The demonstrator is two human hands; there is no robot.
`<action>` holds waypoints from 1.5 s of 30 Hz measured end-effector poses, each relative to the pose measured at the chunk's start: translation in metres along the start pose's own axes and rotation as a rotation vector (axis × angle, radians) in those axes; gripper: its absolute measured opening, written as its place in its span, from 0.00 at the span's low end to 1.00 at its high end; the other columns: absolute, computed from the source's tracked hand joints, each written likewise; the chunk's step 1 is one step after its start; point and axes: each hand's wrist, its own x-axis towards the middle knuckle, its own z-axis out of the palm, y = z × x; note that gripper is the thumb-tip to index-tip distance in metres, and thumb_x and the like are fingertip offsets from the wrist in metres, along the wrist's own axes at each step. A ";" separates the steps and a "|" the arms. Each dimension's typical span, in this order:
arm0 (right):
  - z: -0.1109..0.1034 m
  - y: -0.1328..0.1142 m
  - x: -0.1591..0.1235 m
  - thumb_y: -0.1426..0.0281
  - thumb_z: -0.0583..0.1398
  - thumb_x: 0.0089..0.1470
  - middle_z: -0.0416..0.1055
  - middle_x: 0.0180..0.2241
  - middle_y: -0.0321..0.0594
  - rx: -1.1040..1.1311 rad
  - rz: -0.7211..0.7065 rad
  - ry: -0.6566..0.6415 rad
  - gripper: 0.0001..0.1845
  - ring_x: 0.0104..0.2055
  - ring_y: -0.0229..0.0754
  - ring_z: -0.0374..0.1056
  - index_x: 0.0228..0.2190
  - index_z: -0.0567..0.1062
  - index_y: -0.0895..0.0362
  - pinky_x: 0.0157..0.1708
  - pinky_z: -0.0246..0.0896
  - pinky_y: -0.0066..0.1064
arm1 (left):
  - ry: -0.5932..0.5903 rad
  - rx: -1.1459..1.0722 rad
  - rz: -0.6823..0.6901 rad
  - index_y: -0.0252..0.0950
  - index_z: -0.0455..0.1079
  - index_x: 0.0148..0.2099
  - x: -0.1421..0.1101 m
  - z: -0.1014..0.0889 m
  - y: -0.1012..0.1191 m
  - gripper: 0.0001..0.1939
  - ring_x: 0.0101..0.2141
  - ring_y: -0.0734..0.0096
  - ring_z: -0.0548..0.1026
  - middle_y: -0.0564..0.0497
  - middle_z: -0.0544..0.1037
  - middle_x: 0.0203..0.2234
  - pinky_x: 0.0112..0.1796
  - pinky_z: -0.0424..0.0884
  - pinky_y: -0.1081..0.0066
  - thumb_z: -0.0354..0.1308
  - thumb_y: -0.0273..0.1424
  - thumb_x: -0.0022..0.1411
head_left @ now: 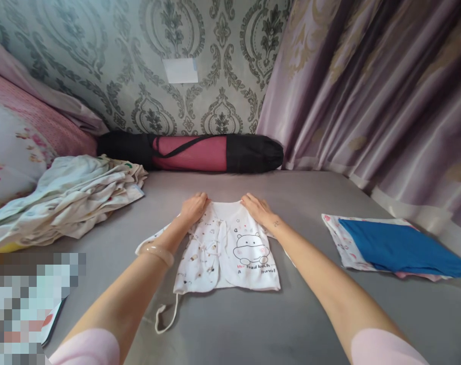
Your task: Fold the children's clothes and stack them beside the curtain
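Note:
A small white baby shirt (230, 251) with a cartoon hippo print lies flat on the grey surface (223, 329) in front of me. My left hand (193, 207) rests on its far left shoulder, fingers curled down onto the cloth. My right hand (256, 206) lies on the far right shoulder, fingers stretched flat on the fabric. A pale bangle (158, 253) sits on my left wrist. A white tie string (165, 317) trails from the shirt's near left corner.
A heap of pale crumpled clothes (71, 197) lies at the left. Folded blue cloth (399, 246) on printed white fabric sits at the right. A black and red rolled mat bag (192, 151) lies along the wall. Purple curtains (367, 91) hang at the right.

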 end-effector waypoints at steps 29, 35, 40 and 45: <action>-0.059 0.068 -0.133 0.69 0.71 0.33 0.68 0.15 0.32 0.508 0.554 -0.314 0.10 0.21 0.35 0.66 0.19 0.75 0.57 0.20 0.53 0.23 | 0.085 -0.194 0.244 0.28 0.61 0.59 -0.014 0.044 0.141 0.21 0.62 0.57 0.59 0.35 0.64 0.60 0.61 0.55 0.58 0.40 0.31 0.70; -0.044 0.097 -0.131 0.66 0.66 0.40 0.69 0.19 0.31 0.792 0.626 0.050 0.10 0.22 0.34 0.63 0.27 0.76 0.59 0.21 0.52 0.23 | 0.025 -0.176 0.166 0.30 0.57 0.64 -0.017 0.046 0.144 0.25 0.65 0.60 0.53 0.40 0.60 0.64 0.63 0.49 0.61 0.35 0.36 0.72; -0.023 0.113 -0.127 0.64 0.58 0.50 0.73 0.27 0.37 0.814 0.831 0.381 0.17 0.25 0.36 0.66 0.40 0.75 0.61 0.23 0.56 0.24 | 0.006 -0.159 0.173 0.32 0.55 0.66 -0.018 0.045 0.145 0.28 0.66 0.56 0.51 0.41 0.58 0.65 0.63 0.49 0.59 0.35 0.41 0.72; -0.012 0.118 -0.127 0.65 0.59 0.51 0.76 0.40 0.43 0.756 0.749 0.284 0.22 0.33 0.38 0.71 0.49 0.72 0.59 0.28 0.61 0.24 | 0.031 -0.138 0.197 0.38 0.55 0.67 -0.020 0.047 0.144 0.29 0.65 0.55 0.52 0.45 0.57 0.66 0.62 0.51 0.57 0.35 0.44 0.71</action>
